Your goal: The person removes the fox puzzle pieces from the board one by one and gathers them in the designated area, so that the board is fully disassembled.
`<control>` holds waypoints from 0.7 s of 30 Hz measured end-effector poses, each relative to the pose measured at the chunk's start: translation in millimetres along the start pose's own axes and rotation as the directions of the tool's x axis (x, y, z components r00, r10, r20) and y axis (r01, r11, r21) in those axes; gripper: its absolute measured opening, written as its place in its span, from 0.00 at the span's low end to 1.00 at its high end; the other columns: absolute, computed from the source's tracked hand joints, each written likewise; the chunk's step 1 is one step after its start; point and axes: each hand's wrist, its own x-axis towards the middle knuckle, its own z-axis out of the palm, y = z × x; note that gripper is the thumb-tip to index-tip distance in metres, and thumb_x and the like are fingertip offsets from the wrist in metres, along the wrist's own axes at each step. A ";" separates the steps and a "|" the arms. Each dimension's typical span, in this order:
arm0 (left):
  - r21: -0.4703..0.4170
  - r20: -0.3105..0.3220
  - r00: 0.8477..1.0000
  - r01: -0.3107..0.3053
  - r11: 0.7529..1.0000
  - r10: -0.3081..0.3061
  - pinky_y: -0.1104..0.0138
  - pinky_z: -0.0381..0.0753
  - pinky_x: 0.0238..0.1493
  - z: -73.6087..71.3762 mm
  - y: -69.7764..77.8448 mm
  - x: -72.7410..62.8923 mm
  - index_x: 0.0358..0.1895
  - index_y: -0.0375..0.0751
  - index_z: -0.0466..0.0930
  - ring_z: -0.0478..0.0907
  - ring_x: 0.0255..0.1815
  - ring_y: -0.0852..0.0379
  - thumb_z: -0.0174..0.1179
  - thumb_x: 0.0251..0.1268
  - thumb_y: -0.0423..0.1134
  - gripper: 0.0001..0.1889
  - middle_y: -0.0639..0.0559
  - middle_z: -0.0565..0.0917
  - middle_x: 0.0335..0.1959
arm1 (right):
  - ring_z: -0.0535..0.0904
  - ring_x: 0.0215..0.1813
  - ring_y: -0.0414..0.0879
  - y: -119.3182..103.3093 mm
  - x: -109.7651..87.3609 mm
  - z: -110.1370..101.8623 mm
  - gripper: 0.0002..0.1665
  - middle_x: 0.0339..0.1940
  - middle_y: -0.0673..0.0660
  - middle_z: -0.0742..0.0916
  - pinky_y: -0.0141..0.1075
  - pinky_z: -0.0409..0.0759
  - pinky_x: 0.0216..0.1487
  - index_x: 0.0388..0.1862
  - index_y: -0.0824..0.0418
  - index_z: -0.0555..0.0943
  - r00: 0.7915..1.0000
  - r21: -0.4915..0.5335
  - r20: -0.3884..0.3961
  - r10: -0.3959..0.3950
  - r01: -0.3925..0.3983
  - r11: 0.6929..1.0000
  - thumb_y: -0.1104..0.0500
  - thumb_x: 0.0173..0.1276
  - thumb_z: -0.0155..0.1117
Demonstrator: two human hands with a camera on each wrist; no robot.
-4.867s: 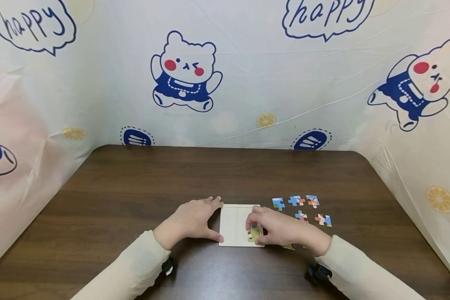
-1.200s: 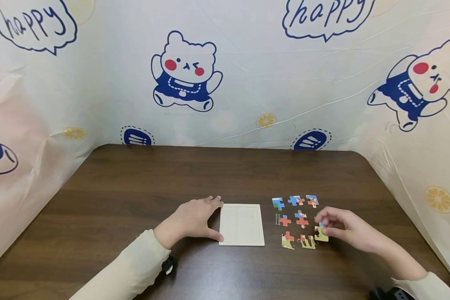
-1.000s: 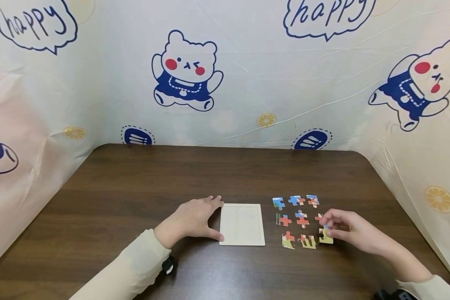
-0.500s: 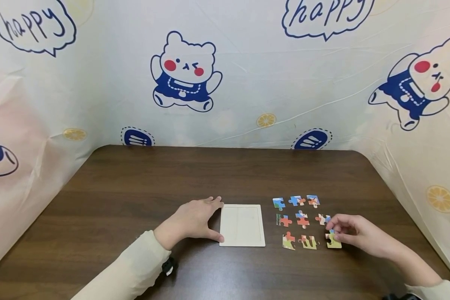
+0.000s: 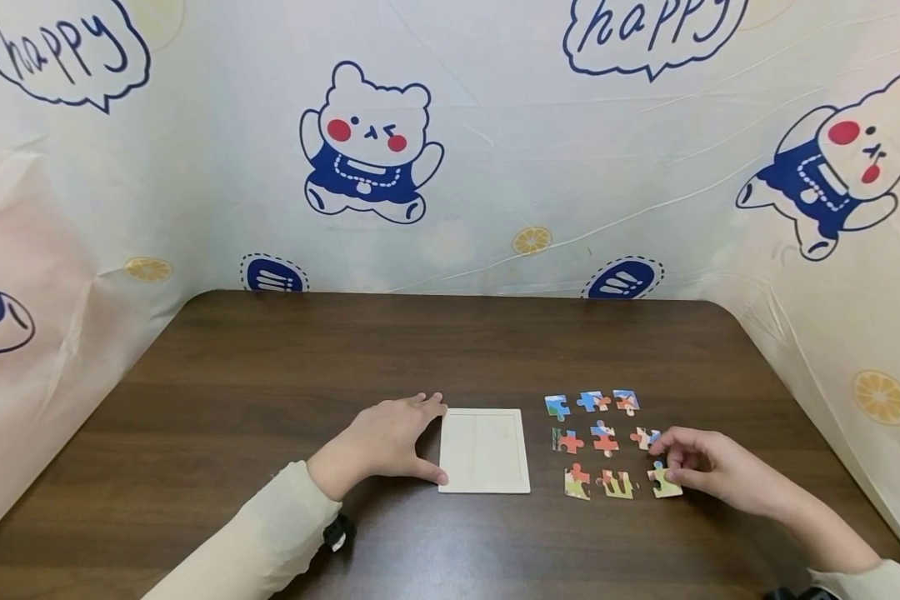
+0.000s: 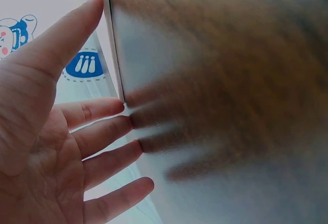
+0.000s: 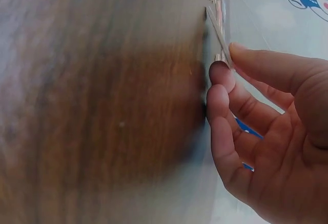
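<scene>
My left hand (image 5: 382, 437) spreads its thumb and fingers along the left edge of a pale square puzzle board (image 5: 484, 452), touching its corners; the left wrist view shows the fingers (image 6: 105, 137) straight. A green-and-yellow puzzle piece (image 5: 663, 483) is at the lower right of the loose pieces. My right hand (image 5: 723, 468) pinches its right side between thumb and finger. In the right wrist view this puzzle piece (image 7: 219, 34) is tilted, its near edge raised off the table. The other fingers of that hand are curled. Its fingertips partly cover the piece above (image 5: 643, 438).
Several more puzzle pieces (image 5: 603, 439) lie in loose rows right of the board on the brown wooden table (image 5: 330, 350). A printed cloth (image 5: 480, 167) with bears hangs around the table's back and sides.
From the board, my right hand has carried the green-and-yellow piece right to the loose pieces, leaving the board bare. In the last half second the piece has tilted slightly. My left hand has stayed.
</scene>
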 end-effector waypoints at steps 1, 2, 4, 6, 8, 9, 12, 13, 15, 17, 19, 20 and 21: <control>0.001 0.000 1.000 -0.002 1.000 0.002 0.47 0.75 0.63 0.0 0.1 0.3 0.70 0.46 0.71 0.68 0.75 0.49 0.73 0.44 0.67 0.49 0.47 0.70 0.74 | 0.75 0.28 0.33 0.3 0.0 -0.1 0.14 0.26 0.44 0.79 0.28 0.72 0.28 0.45 0.60 0.79 1.000 -0.007 -0.004 0.005 -0.005 1.000 0.72 0.63 0.66; 0.002 0.000 1.000 -0.004 1.000 0.004 0.47 0.75 0.64 0.0 0.1 0.8 0.70 0.46 0.70 0.68 0.75 0.49 0.73 0.44 0.67 0.49 0.47 0.70 0.74 | 0.75 0.28 0.33 0.6 -0.1 0.1 0.14 0.26 0.44 0.79 0.28 0.72 0.27 0.45 0.60 0.79 1.000 -0.012 -0.009 0.010 -0.011 1.000 0.72 0.62 0.66; 0.007 0.001 1.000 -0.008 1.000 0.008 0.47 0.75 0.64 0.0 -0.1 1.7 0.70 0.46 0.71 0.68 0.74 0.49 0.73 0.44 0.67 0.49 0.47 0.70 0.74 | 0.74 0.28 0.33 1.4 -0.2 0.2 0.13 0.26 0.45 0.79 0.28 0.71 0.27 0.44 0.61 0.79 1.000 -0.017 -0.014 0.020 -0.020 1.000 0.72 0.63 0.66; 0.011 0.001 1.000 -0.014 1.000 0.014 0.48 0.74 0.65 -0.2 -0.4 2.5 0.69 0.45 0.71 0.68 0.74 0.49 0.73 0.44 0.67 0.49 0.47 0.71 0.74 | 0.74 0.27 0.33 2.1 -0.2 0.7 0.12 0.26 0.45 0.79 0.28 0.71 0.26 0.43 0.61 0.79 0.999 -0.019 -0.021 0.030 -0.030 0.999 0.72 0.63 0.67; 0.015 0.000 1.000 -0.020 1.000 0.020 0.48 0.74 0.66 0.0 -1.1 3.5 0.69 0.45 0.71 0.68 0.74 0.49 0.73 0.44 0.67 0.49 0.47 0.71 0.73 | 0.74 0.27 0.33 2.1 0.0 0.5 0.11 0.26 0.46 0.80 0.28 0.71 0.26 0.43 0.62 0.79 0.999 -0.016 -0.021 0.039 -0.039 0.999 0.72 0.63 0.66; 0.014 -0.001 1.000 -0.024 1.000 0.024 0.49 0.73 0.66 0.0 -1.5 3.7 0.69 0.44 0.71 0.69 0.74 0.48 0.73 0.44 0.67 0.49 0.46 0.71 0.73 | 0.74 0.27 0.33 1.7 0.2 -0.1 0.11 0.26 0.46 0.80 0.29 0.71 0.26 0.43 0.62 0.80 0.999 -0.016 -0.019 0.044 -0.044 0.999 0.72 0.64 0.66; 0.010 -0.002 0.999 -0.033 0.999 0.033 0.49 0.72 0.67 0.3 -3.6 3.9 0.69 0.44 0.71 0.68 0.74 0.48 0.72 0.45 0.67 0.49 0.46 0.70 0.74 | 0.74 0.28 0.32 -0.4 1.8 -1.6 0.09 0.27 0.44 0.80 0.28 0.71 0.27 0.43 0.61 0.80 0.997 -0.034 -0.021 0.069 -0.070 0.997 0.70 0.65 0.66; 0.005 0.000 0.999 -0.037 0.999 0.037 0.49 0.73 0.67 0.3 -4.5 3.7 0.69 0.44 0.71 0.68 0.74 0.48 0.72 0.45 0.67 0.49 0.46 0.70 0.74 | 0.74 0.29 0.32 -1.4 2.4 -2.4 0.09 0.27 0.43 0.80 0.28 0.71 0.28 0.43 0.60 0.80 0.997 -0.042 -0.023 0.080 -0.081 0.996 0.69 0.66 0.66; -0.007 0.006 0.999 -0.045 0.999 0.045 0.49 0.72 0.68 -0.7 -6.6 3.4 0.69 0.44 0.71 0.69 0.74 0.47 0.72 0.46 0.67 0.48 0.45 0.70 0.74 | 0.74 0.30 0.31 -3.6 3.9 -4.7 0.08 0.28 0.42 0.81 0.29 0.72 0.29 0.42 0.60 0.81 0.995 -0.065 -0.037 0.095 -0.097 0.993 0.68 0.66 0.65; -0.026 0.016 0.998 -0.060 0.998 0.060 0.49 0.72 0.68 -2.7 -9.2 4.3 0.69 0.43 0.72 0.69 0.73 0.45 0.71 0.49 0.66 0.46 0.44 0.71 0.73 | 0.74 0.30 0.31 -6.5 5.4 -8.0 0.07 0.29 0.40 0.81 0.29 0.73 0.30 0.42 0.59 0.81 0.992 -0.090 -0.065 0.104 -0.110 0.990 0.68 0.67 0.66; -0.054 0.032 0.997 -0.073 0.996 0.075 0.50 0.72 0.68 -6.2 -12.3 6.0 0.69 0.41 0.72 0.72 0.72 0.44 0.70 0.52 0.64 0.44 0.42 0.72 0.72 | 0.74 0.31 0.31 -9.6 7.2 -12.8 0.07 0.29 0.40 0.80 0.29 0.73 0.30 0.42 0.60 0.81 0.990 -0.126 -0.106 0.095 -0.108 0.986 0.68 0.66 0.66; -0.070 0.040 0.996 -0.077 0.995 0.080 0.51 0.73 0.68 -8.1 -14.1 7.1 0.68 0.40 0.72 0.73 0.70 0.44 0.69 0.55 0.63 0.42 0.42 0.74 0.70 | 0.74 0.32 0.30 -11.2 8.4 -15.9 0.07 0.30 0.40 0.81 0.29 0.73 0.31 0.42 0.60 0.81 0.987 -0.154 -0.131 0.089 -0.110 0.982 0.67 0.66 0.66; -0.086 0.048 0.995 -0.080 0.993 0.084 0.52 0.73 0.67 -10.6 -16.0 7.8 0.68 0.40 0.71 0.75 0.69 0.44 0.68 0.57 0.62 0.41 0.42 0.75 0.69 | 0.74 0.33 0.30 -13.0 9.6 -19.0 0.08 0.30 0.40 0.81 0.28 0.73 0.31 0.43 0.59 0.82 0.983 -0.181 -0.163 0.087 -0.116 0.977 0.67 0.66 0.66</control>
